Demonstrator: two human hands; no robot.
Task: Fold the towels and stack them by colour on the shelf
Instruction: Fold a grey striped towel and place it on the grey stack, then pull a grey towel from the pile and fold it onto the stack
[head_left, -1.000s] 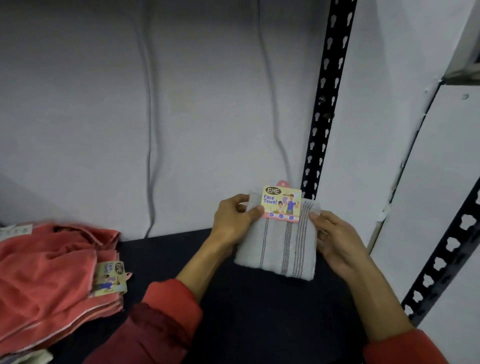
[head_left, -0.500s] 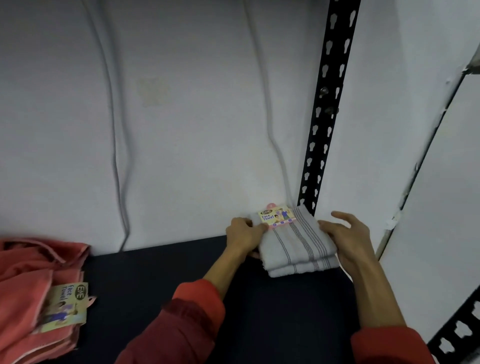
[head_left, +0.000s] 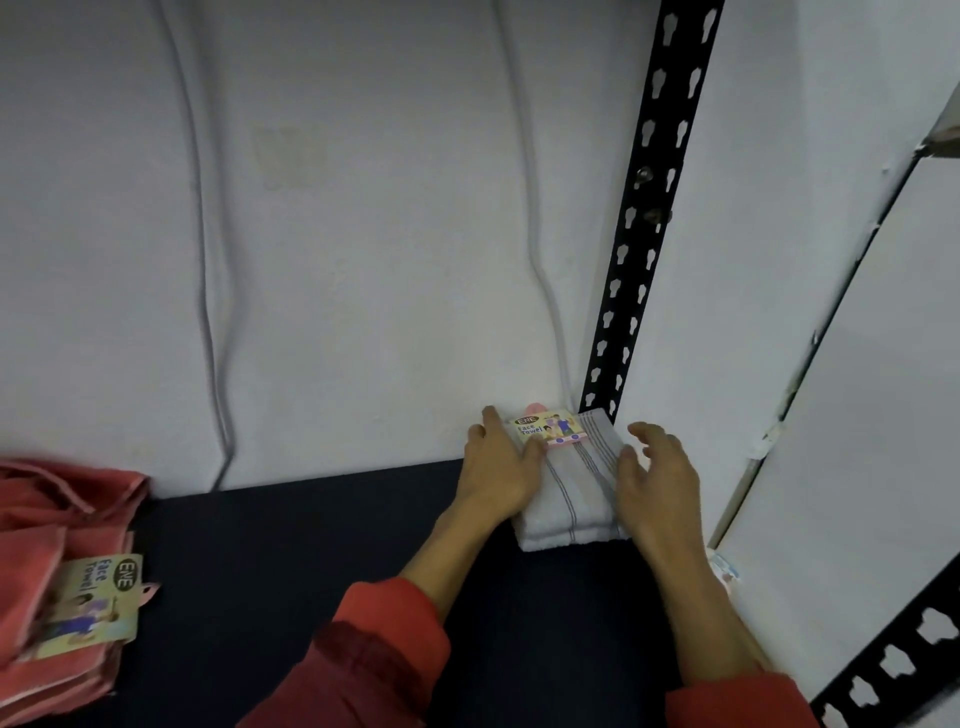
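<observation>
A folded white towel with grey stripes lies on the dark shelf, in the back right corner against the wall and the black slotted upright. The left hand rests flat on its left edge, fingers straight and together; the right hand sits at the right edge, fingers loosely spread, perhaps just touching. Red towels are stacked far left.

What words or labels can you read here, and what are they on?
"ENE Face Towel": card tag on the folded grey striped towel.
"ENE Face Towel": card tag on the pink towel stack, turned sideways.
Smaller print on both tags: too blurred to read.
</observation>
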